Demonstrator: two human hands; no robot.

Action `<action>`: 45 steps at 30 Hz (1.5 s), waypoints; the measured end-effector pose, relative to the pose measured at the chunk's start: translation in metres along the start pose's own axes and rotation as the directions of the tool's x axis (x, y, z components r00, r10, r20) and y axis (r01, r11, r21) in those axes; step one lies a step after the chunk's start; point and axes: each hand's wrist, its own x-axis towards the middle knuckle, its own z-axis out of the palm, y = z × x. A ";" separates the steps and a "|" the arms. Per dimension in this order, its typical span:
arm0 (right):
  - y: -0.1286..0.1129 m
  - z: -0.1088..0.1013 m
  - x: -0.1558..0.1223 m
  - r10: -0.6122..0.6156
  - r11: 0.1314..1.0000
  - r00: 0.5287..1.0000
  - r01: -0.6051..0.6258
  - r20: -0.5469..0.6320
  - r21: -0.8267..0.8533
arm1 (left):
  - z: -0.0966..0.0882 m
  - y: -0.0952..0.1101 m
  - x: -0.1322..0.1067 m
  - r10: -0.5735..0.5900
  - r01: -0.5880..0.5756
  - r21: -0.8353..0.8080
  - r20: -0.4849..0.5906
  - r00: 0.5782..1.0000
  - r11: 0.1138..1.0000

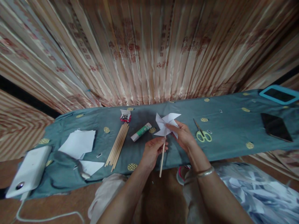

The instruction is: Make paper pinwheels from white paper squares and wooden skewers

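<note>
While the left grip (153,150) was closed round a wooden stick (161,165), lower centre of frame, the right grip (183,134) pinched a white paper pinwheel (161,126), frame centre, at the stick's upper end.

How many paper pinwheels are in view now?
1: the white paper pinwheel, pinched by the right hand at the top of the wooden stick that the left hand holds. More may be hidden in the plastic bag at lower right; its white contents are blurred.
</note>
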 end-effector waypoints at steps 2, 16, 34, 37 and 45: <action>-0.003 0.003 0.001 -0.012 1.000 1.000 0.012 -0.016 0.006 | -0.002 0.000 -0.001 0.000 0.000 0.010 0.002 1.000 1.000; -0.003 -0.009 0.010 -0.048 0.996 0.999 0.049 -0.018 0.072 | -0.010 0.006 0.004 0.043 -0.045 -0.035 -0.070 0.997 0.998; 0.002 -0.005 0.004 0.030 0.999 0.999 -0.029 -0.040 0.039 | -0.012 0.009 0.008 0.132 -0.134 -0.014 -0.112 0.985 0.991; 0.004 -0.005 0.003 0.041 0.998 0.999 -0.041 -0.021 0.037 | -0.011 0.009 0.008 0.131 -0.134 -0.017 -0.119 0.984 0.991; 0.008 -0.004 0.000 0.028 1.000 0.999 -0.028 0.029 0.002 | -0.011 0.009 0.009 0.120 -0.125 -0.031 -0.136 0.983 0.992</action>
